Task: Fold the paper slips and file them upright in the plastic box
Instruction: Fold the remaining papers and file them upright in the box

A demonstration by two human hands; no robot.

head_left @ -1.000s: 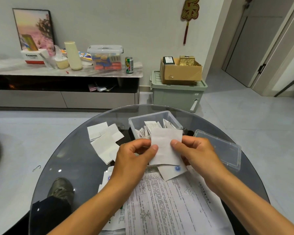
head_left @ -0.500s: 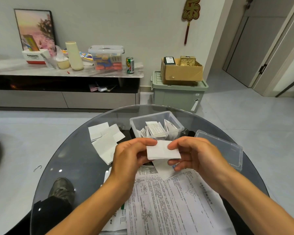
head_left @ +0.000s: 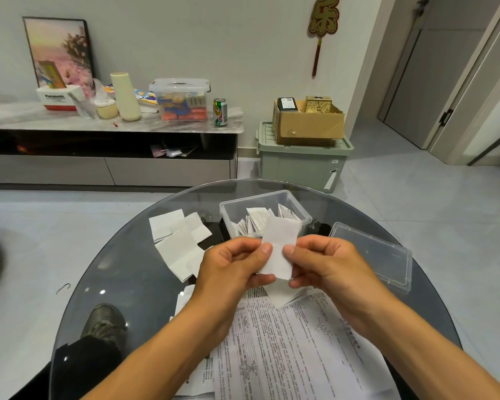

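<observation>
A folded white paper slip (head_left: 279, 246) stands on end between both hands, above the round glass table (head_left: 122, 272). My left hand (head_left: 231, 269) pinches its left edge with thumb and fingers. My right hand (head_left: 326, 267) pinches its right edge the same way. Just behind the slip sits the clear plastic box (head_left: 237, 209), lid off, with several folded slips (head_left: 257, 220) standing in it. Loose unfolded slips (head_left: 179, 241) lie on the glass to the left of the box.
The box's clear lid (head_left: 373, 252) lies on the table to the right. Large printed sheets (head_left: 286, 350) cover the near part of the table under my forearms. A shoe (head_left: 104, 321) shows through the glass. A sideboard and a green storage bin stand against the far wall.
The slip was an open sheet, then folded in half lying wide; now it is turned upright and held narrower between both hands, slightly closer to the box.
</observation>
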